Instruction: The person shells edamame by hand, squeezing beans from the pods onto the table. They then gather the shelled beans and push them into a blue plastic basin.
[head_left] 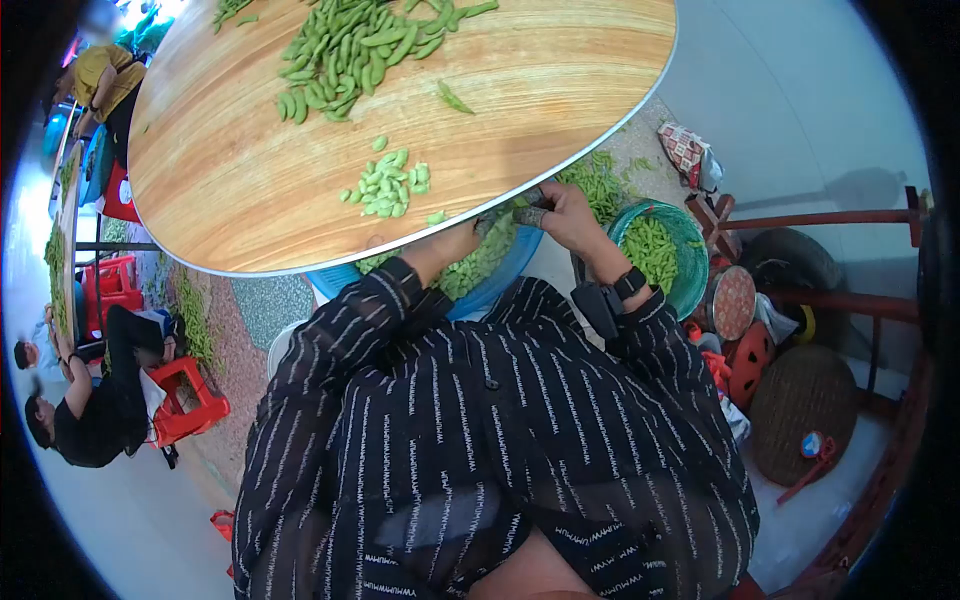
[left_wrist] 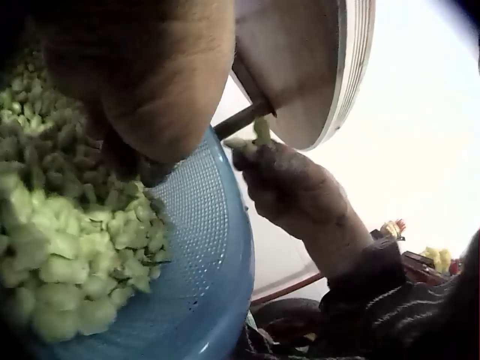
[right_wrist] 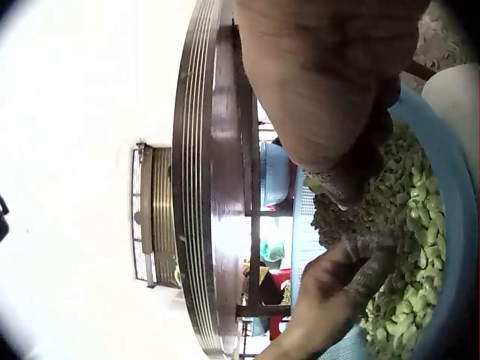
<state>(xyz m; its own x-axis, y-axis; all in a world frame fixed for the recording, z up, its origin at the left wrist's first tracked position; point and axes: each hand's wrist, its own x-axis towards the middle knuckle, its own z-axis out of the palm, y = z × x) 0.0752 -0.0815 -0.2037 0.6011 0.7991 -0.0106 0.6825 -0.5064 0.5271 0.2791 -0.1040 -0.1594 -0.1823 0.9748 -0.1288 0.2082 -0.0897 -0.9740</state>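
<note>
My right hand (head_left: 570, 217) pinches a green pod (left_wrist: 261, 131) beside the rim of a blue basket (left_wrist: 238, 225), under the table edge. Dark coverings show on some fingertips. My left hand (head_left: 452, 248) is over the basket, close to the right one; its fingers (right_wrist: 367, 259) are bent above the beans, and whether they hold anything is unclear. Shelled green beans (left_wrist: 75, 262) fill much of the basket. On the round wooden table (head_left: 220, 150) lie a heap of whole pods (head_left: 350, 55) and a small pile of shelled beans (head_left: 385, 188).
To the right stand a green basket (head_left: 690, 240) of pods, a round brown stool top (head_left: 805, 415) and a tyre (head_left: 790, 262). Pods lie on the floor. At left, people sit near a red stool (head_left: 190, 405) and another long table.
</note>
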